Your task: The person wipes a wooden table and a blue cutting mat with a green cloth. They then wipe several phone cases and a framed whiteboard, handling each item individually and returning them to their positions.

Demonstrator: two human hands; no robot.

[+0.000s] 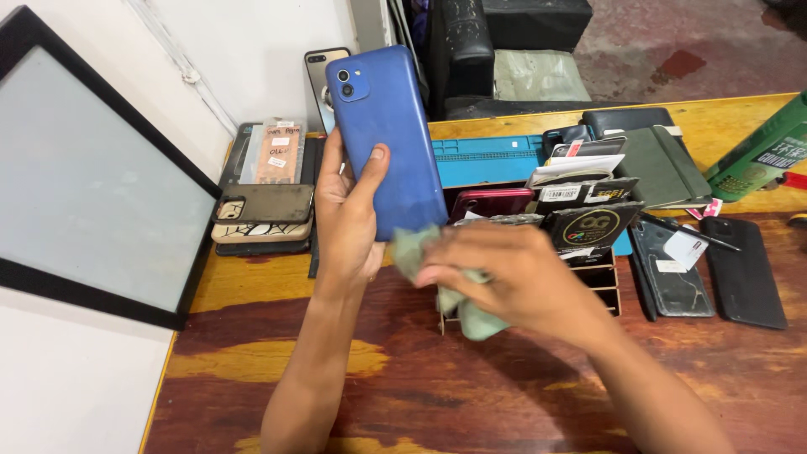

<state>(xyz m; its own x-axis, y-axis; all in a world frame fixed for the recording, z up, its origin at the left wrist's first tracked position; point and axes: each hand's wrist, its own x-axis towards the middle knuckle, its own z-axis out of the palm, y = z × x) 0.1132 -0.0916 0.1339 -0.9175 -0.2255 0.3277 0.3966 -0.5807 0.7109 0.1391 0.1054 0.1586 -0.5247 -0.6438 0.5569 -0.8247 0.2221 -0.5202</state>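
Blue phone (388, 134) upright, back outward, left hand (346, 220) fingers wrapped around its edges, right hand (513, 282) fingers pinching pale green cloth (461, 313) at its lower end.

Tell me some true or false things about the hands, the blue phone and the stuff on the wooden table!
1. The left hand holds the blue phone with its back and camera facing up. True.
2. The right hand holds a red sponge. False: it holds a crumpled pale green cloth at the phone's lower end.
3. Two dark flat phones lie on the brown wooden table to the right. True.
4. The big black-framed panel lies flat in the middle of the table. False: it stands at the left edge, by the white wall.
5. A stack of phone cases sits left of the left hand. True.
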